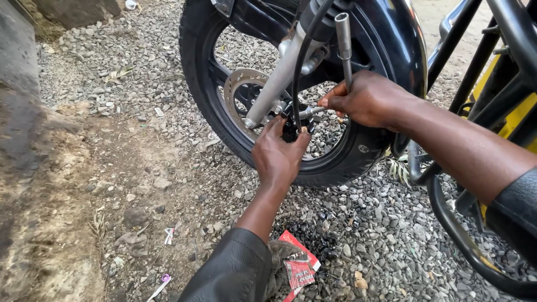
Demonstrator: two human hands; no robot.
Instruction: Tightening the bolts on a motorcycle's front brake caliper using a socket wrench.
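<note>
While the motorcycle's front wheel [313, 84] is standing upright on the gravel [128, 95], both bare hands are working at its hub [291, 120]. The left hand [278, 154] is reaching up from below the hub, its fingers curled around the dark hub end and pressing against it, so the hand is partly closed on that part. The right hand [366, 99] is coming in from the right of the hub, closed firmly around the shaft of an L-shaped metal socket wrench [343, 47]; the wrench's long arm is rising above the hand with its hollow end pointing up, and its short arm is running leftward to the hub, where its tip seems to be sitting on the axle fitting, though the exact contact is hidden by the fingers. Just left of the hub, the perforated brake disc [240, 89] is showing between the spokes, and a silver fork leg [274, 89] is slanting down onto the hub from above. A black cable [299, 61] is curving down beside that fork leg. Below the hub, on the gravel near the left sleeve, a torn red packet [299, 263] is lying beside a dark wet patch [313, 235] of stones. Right of the hub, black crash-guard tubing [458, 235] is framing the right forearm.
</note>
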